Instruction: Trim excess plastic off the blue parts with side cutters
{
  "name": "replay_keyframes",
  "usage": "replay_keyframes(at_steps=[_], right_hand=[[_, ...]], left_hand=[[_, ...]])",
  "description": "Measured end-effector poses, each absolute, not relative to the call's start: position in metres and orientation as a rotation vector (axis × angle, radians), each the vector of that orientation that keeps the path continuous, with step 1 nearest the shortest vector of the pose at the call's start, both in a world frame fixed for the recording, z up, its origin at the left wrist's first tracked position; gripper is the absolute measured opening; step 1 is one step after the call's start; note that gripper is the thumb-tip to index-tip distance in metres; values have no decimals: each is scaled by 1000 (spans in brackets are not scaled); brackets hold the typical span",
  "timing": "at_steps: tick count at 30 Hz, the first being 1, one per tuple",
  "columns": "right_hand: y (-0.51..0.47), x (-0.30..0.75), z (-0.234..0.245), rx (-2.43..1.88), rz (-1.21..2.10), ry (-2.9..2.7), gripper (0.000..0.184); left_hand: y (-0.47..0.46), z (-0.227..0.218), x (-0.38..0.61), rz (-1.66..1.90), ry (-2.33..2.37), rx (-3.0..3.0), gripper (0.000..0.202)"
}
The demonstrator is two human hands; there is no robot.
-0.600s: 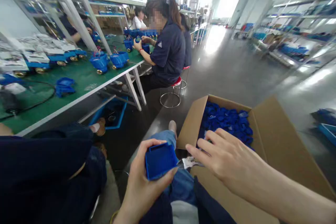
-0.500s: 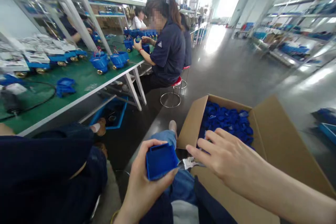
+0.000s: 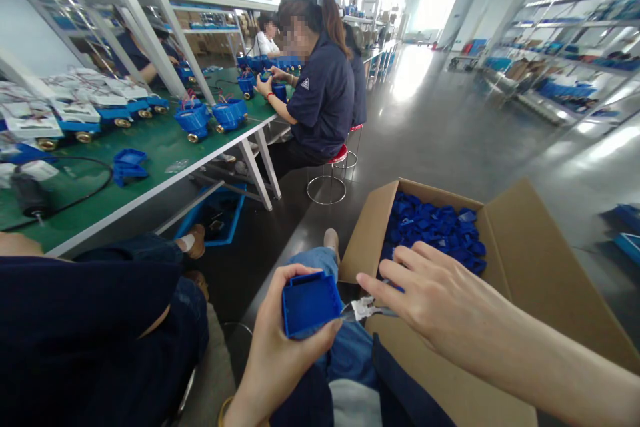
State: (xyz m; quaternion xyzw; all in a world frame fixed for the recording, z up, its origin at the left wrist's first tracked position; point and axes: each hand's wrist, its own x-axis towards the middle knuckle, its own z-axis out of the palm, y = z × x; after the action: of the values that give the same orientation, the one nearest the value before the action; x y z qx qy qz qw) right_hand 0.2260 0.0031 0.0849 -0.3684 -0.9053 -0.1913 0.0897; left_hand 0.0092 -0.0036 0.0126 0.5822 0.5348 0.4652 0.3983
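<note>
My left hand (image 3: 278,340) grips a blue plastic housing (image 3: 311,305), a small box shape with its hollow side facing up towards me. Fingers wrap its far left side and the thumb presses along its lower right edge. From the right, my right hand (image 3: 425,293) holds a knife (image 3: 363,308) with a slim metal blade partly wrapped in white material. The blade tip is at the housing's lower right corner, close to my left thumb; whether it touches the plastic I cannot tell. My palm and fingers hide most of the knife's handle.
An open cardboard box (image 3: 555,267) full of blue plastic parts (image 3: 433,227) stands at the right. On the left, a green workbench (image 3: 155,150) carries blue assemblies (image 3: 193,121) and a black power screwdriver (image 3: 30,192). One co-worker (image 3: 325,93) sits ahead; another's sleeve (image 3: 90,293) is close on my left.
The view has shifted slightly. The housing is tilted a little differently in my left hand. Both hands keep their grips, and the knife stays at the housing's corner.
</note>
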Motion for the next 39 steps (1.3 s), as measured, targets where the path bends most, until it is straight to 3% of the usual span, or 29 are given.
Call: replay_keyframes(at_steps=[39], right_hand=[[5,224,88,-1112,-582,-2738,18]], left_hand=[[1,14,10,1122,1339,1482,42]])
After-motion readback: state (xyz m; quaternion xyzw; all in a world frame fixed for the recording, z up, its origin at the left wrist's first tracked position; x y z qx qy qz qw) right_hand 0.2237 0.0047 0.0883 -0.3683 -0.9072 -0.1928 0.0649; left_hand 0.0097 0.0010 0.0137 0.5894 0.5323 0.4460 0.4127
